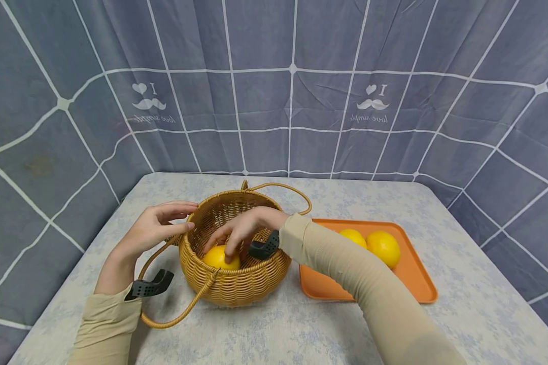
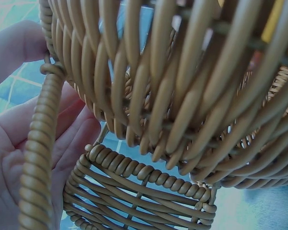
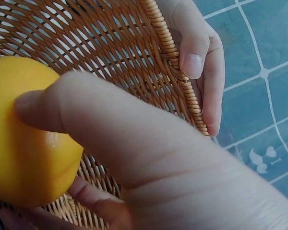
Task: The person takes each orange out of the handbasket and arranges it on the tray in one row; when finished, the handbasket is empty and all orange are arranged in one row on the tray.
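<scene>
A round yellow fruit (image 1: 221, 257) sits low inside a woven wicker basket (image 1: 237, 289), near its front left wall. My right hand (image 1: 244, 230) reaches down into the basket and holds the fruit. In the right wrist view the thumb presses on the fruit's (image 3: 33, 158) smooth skin, with fingers showing along its lower side. At the basket's left rim, my left hand (image 1: 152, 228) grips the edge. Its thumb (image 3: 192, 62) lies over the rim and the other fingers are outside. The left wrist view shows the basket wall (image 2: 149, 86) close beside the left palm.
An orange tray (image 1: 415, 279) stands right of the basket, bearing yellow fruits (image 1: 383, 249), partly hidden behind my right sleeve. One basket handle (image 1: 178, 322) droops over the front left; another (image 1: 297, 190) sticks out at the back right. A tiled-pattern curtain (image 1: 265, 101) surrounds the table.
</scene>
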